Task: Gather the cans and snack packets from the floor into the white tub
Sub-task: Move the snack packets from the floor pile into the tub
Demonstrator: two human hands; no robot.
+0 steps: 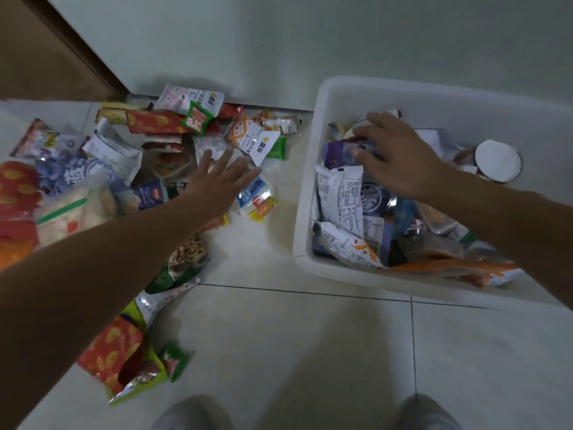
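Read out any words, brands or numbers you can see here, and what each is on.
"S": white and orange packet by the wall.
"S": pink and white packet at the back of the pile.
Chinese characters on the other floor packets and fine print on the tub packets in the white tub: too blurred to read.

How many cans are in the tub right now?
1 for sure: a white-ended can at the right side of the white tub. The right hand and packets may hide others.
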